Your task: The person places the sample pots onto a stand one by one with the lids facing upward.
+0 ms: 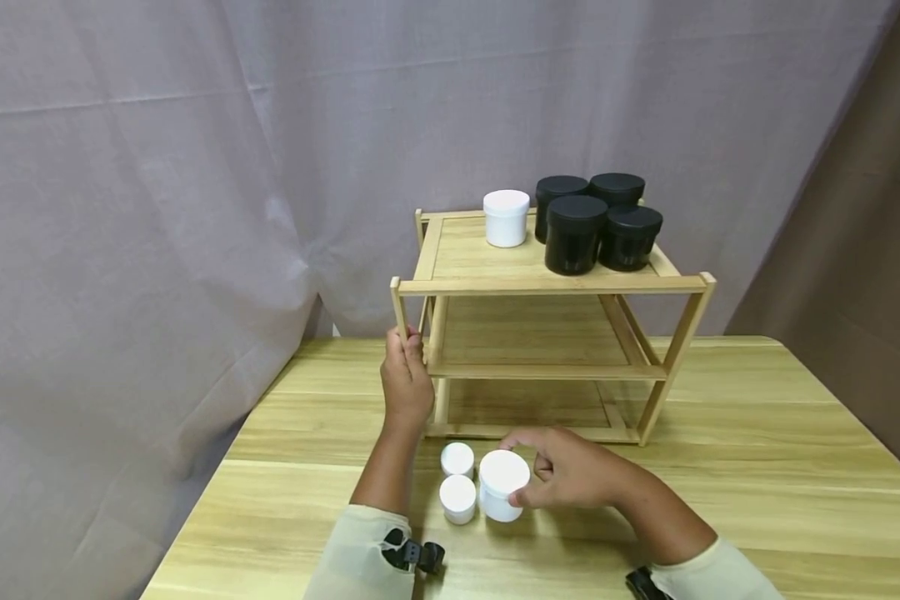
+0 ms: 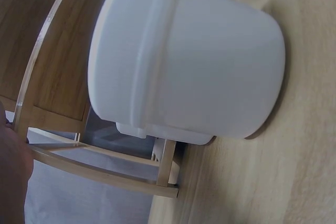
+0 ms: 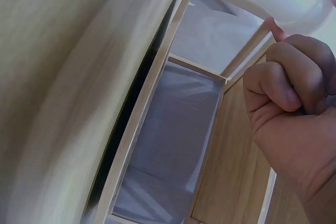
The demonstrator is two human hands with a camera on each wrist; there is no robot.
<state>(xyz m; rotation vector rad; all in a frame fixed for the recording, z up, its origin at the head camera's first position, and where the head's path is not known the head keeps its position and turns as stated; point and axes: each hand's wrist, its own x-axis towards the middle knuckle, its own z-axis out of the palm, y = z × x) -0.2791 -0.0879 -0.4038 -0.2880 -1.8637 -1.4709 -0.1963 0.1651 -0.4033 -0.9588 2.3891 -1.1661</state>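
In the head view, my left hand (image 1: 407, 379) holds the front left post (image 1: 400, 310) of a bamboo shelf rack. My right hand (image 1: 573, 471) pinches a white lidded jar (image 1: 503, 485) between thumb and index finger, its other fingers curled in, as the right wrist view also shows. The jar is upright; it appears slightly raised from the tabletop. Just left of it, two smaller white jars stand one behind the other, the rear jar (image 1: 457, 460) and the front jar (image 1: 458, 500). Close up in the left wrist view, one small white jar (image 2: 210, 61) partly hides the other.
On the rack's top shelf (image 1: 465, 258) stand a white jar (image 1: 506, 219) and several black jars (image 1: 574, 237). Below are a middle shelf (image 1: 532, 329) and a bottom shelf (image 1: 525, 404). The rack stands on a wooden table (image 1: 780, 467), with grey cloth (image 1: 195, 208) behind.
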